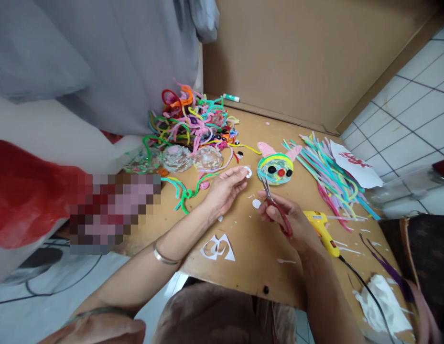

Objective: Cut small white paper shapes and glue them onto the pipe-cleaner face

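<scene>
My left hand pinches a small white paper piece between thumb and fingertips. Red-handled scissors are in my right hand, their blades pointing up and away over the table. Just beyond the blades sits a round animal face with pink ears, black eyes, a red nose and a green and yellow band. A white paper disc lies between my hands. Nearer the front edge are white paper offcuts with curved cutouts.
Coloured pipe cleaners are heaped at the back left, with clear round pieces before them. More pipe cleaners lie right, by a yellow glue gun with a black cord. A glue stick is near the cardboard wall.
</scene>
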### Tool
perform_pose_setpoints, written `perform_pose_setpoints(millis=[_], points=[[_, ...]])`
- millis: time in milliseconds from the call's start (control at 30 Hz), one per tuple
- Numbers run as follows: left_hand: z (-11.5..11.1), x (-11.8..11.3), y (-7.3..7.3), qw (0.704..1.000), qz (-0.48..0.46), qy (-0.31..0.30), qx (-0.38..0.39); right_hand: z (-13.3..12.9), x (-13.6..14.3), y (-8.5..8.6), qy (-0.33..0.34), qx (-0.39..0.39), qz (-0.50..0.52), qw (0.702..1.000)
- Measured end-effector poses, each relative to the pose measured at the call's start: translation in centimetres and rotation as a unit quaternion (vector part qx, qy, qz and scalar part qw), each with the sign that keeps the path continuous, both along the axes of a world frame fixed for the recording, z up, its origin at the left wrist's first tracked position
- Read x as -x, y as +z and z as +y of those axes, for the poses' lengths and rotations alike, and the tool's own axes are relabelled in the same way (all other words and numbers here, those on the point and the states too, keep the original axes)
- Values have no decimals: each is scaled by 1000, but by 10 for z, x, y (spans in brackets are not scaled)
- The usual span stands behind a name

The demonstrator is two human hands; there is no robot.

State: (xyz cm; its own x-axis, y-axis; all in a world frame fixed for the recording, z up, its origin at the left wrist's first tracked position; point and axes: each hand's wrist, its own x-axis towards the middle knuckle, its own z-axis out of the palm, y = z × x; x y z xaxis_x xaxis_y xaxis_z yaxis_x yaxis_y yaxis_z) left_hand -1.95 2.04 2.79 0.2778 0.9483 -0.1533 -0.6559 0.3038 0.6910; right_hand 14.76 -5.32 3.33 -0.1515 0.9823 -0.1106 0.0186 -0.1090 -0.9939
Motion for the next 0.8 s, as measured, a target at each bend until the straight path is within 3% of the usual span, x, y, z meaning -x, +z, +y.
perform_pose_setpoints(millis=[200, 367, 467, 567, 667, 800], points=[[1, -3, -4, 1000, 11, -2, 28, 0, 4, 3, -1, -31, -63, 998], [-3, -7, -4, 998, 45, 35, -7, 0, 6, 1, 22, -21, -72, 997], [-2, -6, -3, 995, 67, 63, -28, 1, 5, -3, 41, -19, -160, 986], [1, -4, -3, 992, 80, 94, -37, -2, 4, -5, 57, -46, -321, 944], [3, -3, -5, 990, 92, 99, -45, -7, 10, -4, 84, -93, -477, 870], [1, -6, -11, 988, 120, 71, -61, -14, 28, 1, 102, -146, -586, 790]])
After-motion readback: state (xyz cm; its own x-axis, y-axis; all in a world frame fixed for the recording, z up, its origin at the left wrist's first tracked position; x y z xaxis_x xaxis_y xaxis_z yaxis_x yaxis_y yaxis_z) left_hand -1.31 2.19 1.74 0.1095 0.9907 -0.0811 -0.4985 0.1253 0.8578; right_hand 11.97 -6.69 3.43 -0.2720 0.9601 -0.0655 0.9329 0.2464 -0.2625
